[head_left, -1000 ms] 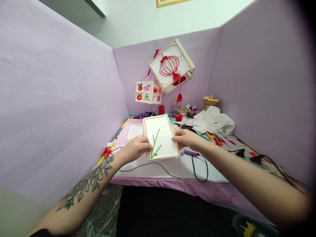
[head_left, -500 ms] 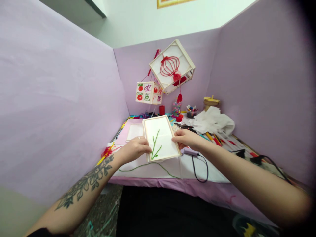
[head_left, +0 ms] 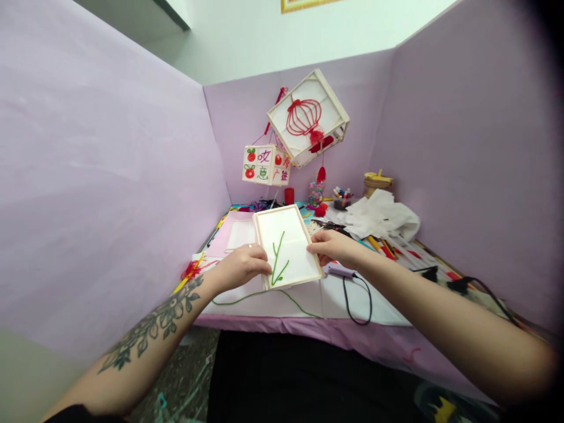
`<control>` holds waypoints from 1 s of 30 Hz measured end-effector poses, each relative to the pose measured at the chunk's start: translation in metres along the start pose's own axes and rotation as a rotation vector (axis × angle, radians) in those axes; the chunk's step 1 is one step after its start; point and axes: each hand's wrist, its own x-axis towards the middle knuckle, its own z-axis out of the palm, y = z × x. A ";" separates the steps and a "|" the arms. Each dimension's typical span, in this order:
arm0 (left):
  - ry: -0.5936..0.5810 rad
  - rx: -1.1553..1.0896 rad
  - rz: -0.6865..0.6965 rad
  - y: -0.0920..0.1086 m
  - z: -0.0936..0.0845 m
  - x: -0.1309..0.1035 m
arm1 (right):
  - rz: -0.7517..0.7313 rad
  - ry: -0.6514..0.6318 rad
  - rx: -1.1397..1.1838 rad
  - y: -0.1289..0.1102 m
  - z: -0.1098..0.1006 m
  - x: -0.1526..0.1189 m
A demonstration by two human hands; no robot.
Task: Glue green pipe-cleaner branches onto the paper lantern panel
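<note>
A white panel with a pale wooden frame [head_left: 291, 226] is held up, tilted, above the table. Green stems [head_left: 277, 258] branch across its lower left part. My left hand [head_left: 247, 264] grips the panel's lower left edge, thumb on the front. On the right edge, my right hand [head_left: 328, 247] is closed round the frame, its fingers partly hidden behind it. Below the panel, a long green cord [head_left: 242, 300] curves over the white tabletop. A lilac tool [head_left: 339, 271] with a black cable lies beside my right hand.
Two decorated box lanterns, one with a red lantern design [head_left: 304, 117] and a smaller one [head_left: 264, 164], hang behind. Crumpled white cloth [head_left: 381, 214], markers [head_left: 342, 197] and strips lie at the right. A red and yellow bundle [head_left: 191, 270] lies left. Lilac walls [head_left: 110, 147] enclose the table.
</note>
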 end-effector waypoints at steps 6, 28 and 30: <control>-0.007 0.000 0.015 -0.001 -0.001 0.001 | 0.003 0.001 0.000 -0.001 0.001 0.000; -0.032 0.046 0.017 0.000 -0.002 -0.001 | 0.018 0.000 0.007 -0.004 0.002 -0.003; -0.052 0.104 0.044 0.001 -0.004 -0.001 | 0.016 -0.003 0.008 -0.005 0.002 -0.003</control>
